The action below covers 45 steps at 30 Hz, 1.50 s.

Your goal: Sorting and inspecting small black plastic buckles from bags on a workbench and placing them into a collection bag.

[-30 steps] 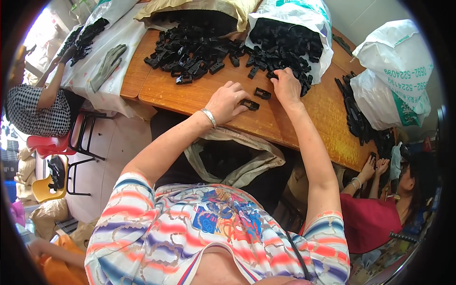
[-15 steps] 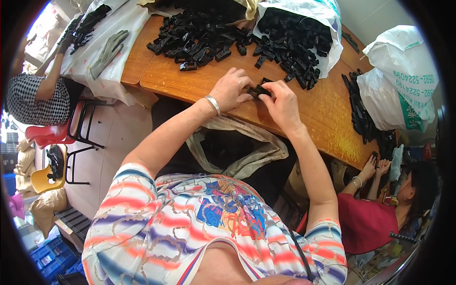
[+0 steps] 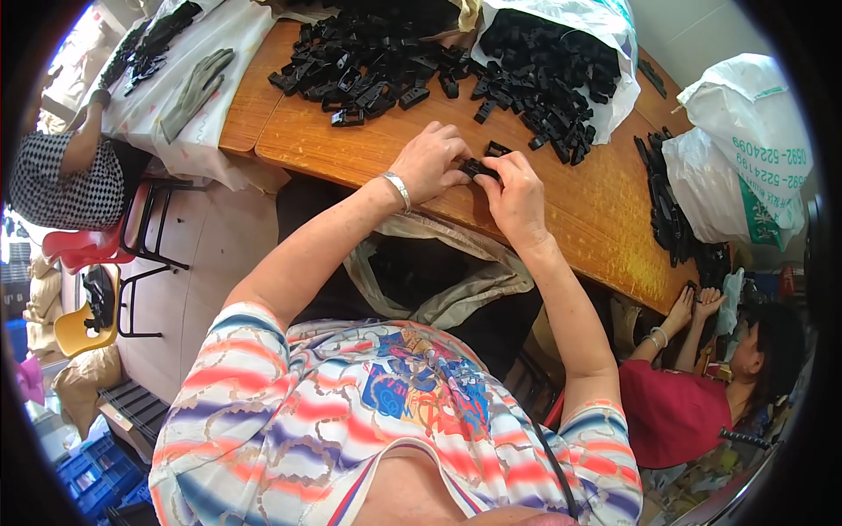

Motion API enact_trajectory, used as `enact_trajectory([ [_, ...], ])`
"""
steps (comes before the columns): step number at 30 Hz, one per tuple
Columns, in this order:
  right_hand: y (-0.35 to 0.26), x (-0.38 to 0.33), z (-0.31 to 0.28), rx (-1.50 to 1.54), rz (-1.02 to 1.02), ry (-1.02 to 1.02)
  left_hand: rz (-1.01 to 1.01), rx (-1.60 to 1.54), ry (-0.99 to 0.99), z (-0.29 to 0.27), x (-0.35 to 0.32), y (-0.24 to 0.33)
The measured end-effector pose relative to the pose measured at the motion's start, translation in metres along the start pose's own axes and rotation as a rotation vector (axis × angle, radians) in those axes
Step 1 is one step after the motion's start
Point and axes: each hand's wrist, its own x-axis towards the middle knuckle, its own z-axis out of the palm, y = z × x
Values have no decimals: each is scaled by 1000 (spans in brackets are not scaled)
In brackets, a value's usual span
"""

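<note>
Between my two hands, just above the near part of the wooden table, is a small black plastic part [image 3: 474, 168]. My left hand [image 3: 431, 165] pinches its left end, and my right hand [image 3: 515, 193] closes on its right end. Fingers cover much of it, so its exact shape is hidden. Another black plastic piece [image 3: 497, 150] lies just beyond my right fingertips. Farther back, a loose heap of black plastic parts [image 3: 351, 74] covers the table, and a second heap [image 3: 539, 83] spills out of a white plastic bag [image 3: 614, 114].
An open fabric sack [image 3: 474, 302] with dark contents sits at my lap below the edge of the table [image 3: 596, 210]. White bags [image 3: 732, 131] stand at the right by long black parts [image 3: 662, 206]. Co-workers sit at right [image 3: 680, 412] and left [image 3: 70, 184]. A grey glove [image 3: 197, 92] lies at left.
Both hands stay over the same spot, still gripping the black plastic part, with only slight shifts of the fingers. The right co-worker's hands have moved a little.
</note>
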Motion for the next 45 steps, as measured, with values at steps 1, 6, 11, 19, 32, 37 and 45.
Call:
enact_trajectory([
  [1,-2,-1,0,1,29,-5,7,-6,1,1,0,0],
  [6,-8,-2,-2,-120,-12,-72,11,-18,-11,-1,2,0],
  [11,-3,-6,4,-282,-203,-62,1,21,-2,-2,3,-2],
  [19,0,-22,1,-199,-121,-53,-43,-189,-302,-18,13,-6],
  [32,7,-27,-36,-36,-71,56,-88,92,52,20,29,5],
  [37,78,26,-40,-473,-236,-56,14,26,80,19,16,2],
  [45,91,53,-31,-758,-117,-357,-38,28,59,18,12,6],
])
